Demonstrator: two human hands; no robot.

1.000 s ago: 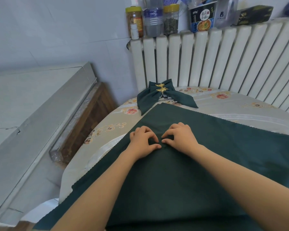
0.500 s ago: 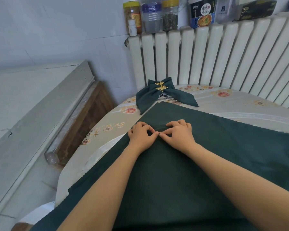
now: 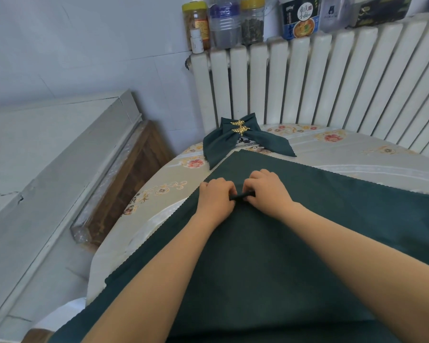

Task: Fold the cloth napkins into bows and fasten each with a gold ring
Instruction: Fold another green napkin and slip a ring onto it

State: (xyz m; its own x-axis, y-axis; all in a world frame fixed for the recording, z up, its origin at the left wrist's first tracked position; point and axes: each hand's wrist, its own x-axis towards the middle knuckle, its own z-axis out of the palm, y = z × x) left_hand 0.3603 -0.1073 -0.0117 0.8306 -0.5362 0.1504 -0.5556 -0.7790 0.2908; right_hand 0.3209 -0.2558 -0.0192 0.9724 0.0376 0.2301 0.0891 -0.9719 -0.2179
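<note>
Napkin (image 3: 270,256), dark green, spread flat, small centre ridge pinched by fingers of both hands.

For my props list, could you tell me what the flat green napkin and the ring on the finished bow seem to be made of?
Flat green napkin: apparently matte woven cloth, going by its zigzag-cut edges and the soft ridge it forms where pinched. Ring: gold-coloured and shiny, with leaf shapes; probably metal, though plated plastic cannot be ruled out.

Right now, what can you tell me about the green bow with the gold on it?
The finished bow is dark green cloth, with two loops on top and two long tails spreading below. Gold leaf-shaped rings cinch its middle. It lies flat on the flowered tablecloth near the radiator, at the far corner of the spread napkin. No hand touches it.
</note>
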